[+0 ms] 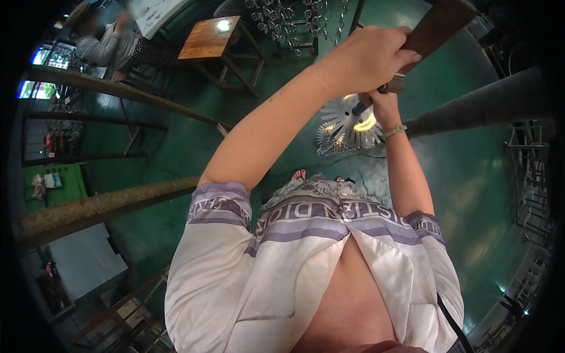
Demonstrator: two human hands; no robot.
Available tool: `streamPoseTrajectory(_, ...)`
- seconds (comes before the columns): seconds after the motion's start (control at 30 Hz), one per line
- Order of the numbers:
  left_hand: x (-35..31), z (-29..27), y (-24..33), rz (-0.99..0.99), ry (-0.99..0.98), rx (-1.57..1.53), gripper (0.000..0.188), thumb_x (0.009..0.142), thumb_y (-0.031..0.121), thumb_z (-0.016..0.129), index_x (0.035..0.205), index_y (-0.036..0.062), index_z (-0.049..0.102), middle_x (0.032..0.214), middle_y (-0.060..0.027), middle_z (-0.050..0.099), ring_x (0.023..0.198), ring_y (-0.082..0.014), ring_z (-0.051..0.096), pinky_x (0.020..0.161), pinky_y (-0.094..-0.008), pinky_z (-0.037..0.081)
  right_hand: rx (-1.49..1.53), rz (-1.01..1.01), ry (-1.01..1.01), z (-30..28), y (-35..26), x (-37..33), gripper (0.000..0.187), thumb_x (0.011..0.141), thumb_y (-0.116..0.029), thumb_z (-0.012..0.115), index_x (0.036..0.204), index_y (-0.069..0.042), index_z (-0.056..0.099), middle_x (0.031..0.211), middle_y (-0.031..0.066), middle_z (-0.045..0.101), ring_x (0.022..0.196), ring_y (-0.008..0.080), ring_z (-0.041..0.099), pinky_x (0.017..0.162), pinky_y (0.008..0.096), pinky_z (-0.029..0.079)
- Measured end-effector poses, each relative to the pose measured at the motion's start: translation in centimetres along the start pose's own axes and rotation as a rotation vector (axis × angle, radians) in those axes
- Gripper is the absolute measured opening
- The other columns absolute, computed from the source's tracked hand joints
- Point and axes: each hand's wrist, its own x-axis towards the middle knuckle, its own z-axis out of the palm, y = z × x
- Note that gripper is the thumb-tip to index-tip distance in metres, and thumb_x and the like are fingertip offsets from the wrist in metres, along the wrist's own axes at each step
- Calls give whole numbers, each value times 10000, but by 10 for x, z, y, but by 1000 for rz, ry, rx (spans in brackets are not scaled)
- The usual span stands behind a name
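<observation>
My left hand (376, 59) is raised at the upper right, its fingers closed round the edge of a brown flat bar (435, 35) that slants up to the right. Just beneath the bar sits a small metal block (395, 85). Lower down, my right hand (384, 110), with a band at the wrist, is closed round a dark rod (359, 108); part of its grip is hidden behind my left hand. Below the rod are silvery finned discs (348, 126) with bright yellow reflections, partly covered by the hands.
A thick dark post (482, 103) runs across the right. Metal rails (123, 91) cross the left side. A wooden-topped table (210, 37) stands at upper left, near a seated person (106, 47). Metal pieces hang in clusters (294, 17) at the top. A green surface (56, 182) holds small packets.
</observation>
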Motion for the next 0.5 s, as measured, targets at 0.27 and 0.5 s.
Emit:
streamPoseTrajectory(0.27,-18,22,-23,-47,44,78,213,843,213,590,914,12,600,699,-172,623,658,-350,610,579,-370,476,-103,126,-31,-14,30,0,221,754,-166,719,816,-46,545,682,-4,537,580,93,499,515,259,405)
streamPoseTrajectory(0.5,-27,26,-25,-50,77,63,235,836,211,602,914,-10,590,671,-192,599,648,-360,601,552,-383,466,-168,170,-94,-15,32,0,232,750,-147,712,885,-33,562,772,6,574,678,93,534,571,257,434)
